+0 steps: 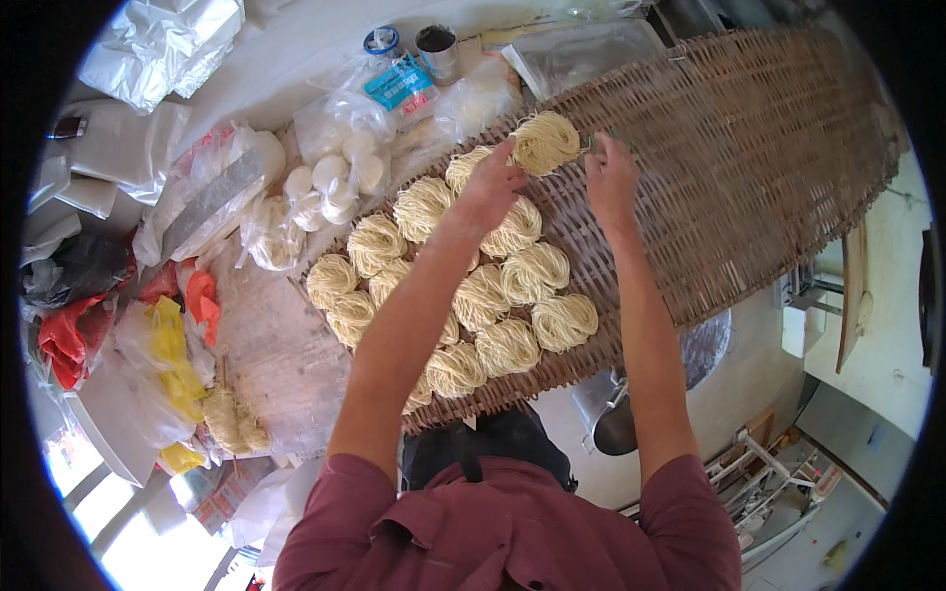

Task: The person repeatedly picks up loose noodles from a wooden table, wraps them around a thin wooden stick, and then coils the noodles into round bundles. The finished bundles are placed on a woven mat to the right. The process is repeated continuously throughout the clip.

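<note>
A nest of pale fresh noodles (547,144) lies at the far side of a woven wicker tray (709,170). At its left edge is my left hand (491,185), fingers apart, with the fingertips touching or almost touching the strands. Just to the right of the nest is my right hand (613,173), its fingers bent close to a few loose strand ends. A thin bit of green shows by those fingertips; whether they pinch anything is not visible. More noodle nests lie in rows under and beside my left forearm, such as a front one (564,323), and the arm hides some.
Left of the tray, a floury worktop (273,332) carries bagged round dough pieces (332,177), a long metal blade (214,199) and a straw brush (233,421). A metal cup (437,53) and a clear lidded box (584,55) stand behind the tray. A metal pot (602,410) is below its near edge.
</note>
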